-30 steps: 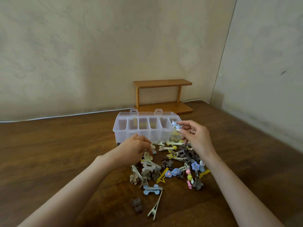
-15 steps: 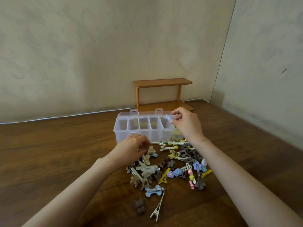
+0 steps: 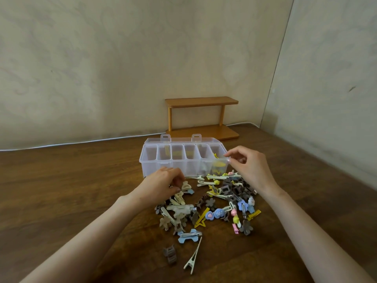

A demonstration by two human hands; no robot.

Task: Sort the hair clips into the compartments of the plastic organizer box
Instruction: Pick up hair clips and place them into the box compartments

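Note:
The clear plastic organizer box [image 3: 155, 160] stands open on the wooden table, its lid folded back. Its rightmost compartment holds yellow clips [image 3: 218, 166], and the one beside it holds a pale clip. A pile of hair clips [image 3: 214, 203] in beige, brown, yellow and blue lies in front of the box. My left hand [image 3: 163, 183] is curled over the pile's left edge, its fingertips pinching a beige claw clip [image 3: 185, 185]. My right hand [image 3: 251, 168] hovers at the box's right front corner with fingers loosely curled; no clip shows between them.
A small wooden two-tier shelf [image 3: 201, 117] stands behind the box against the wall. A brown claw clip [image 3: 169, 255] and a cream alligator clip [image 3: 193, 258] lie apart, nearer to me. A white cable runs along the table's back edge.
My right hand carried a pale blue clip over the box, then came down to the right front corner without it. My left hand stayed on the pile's left edge.

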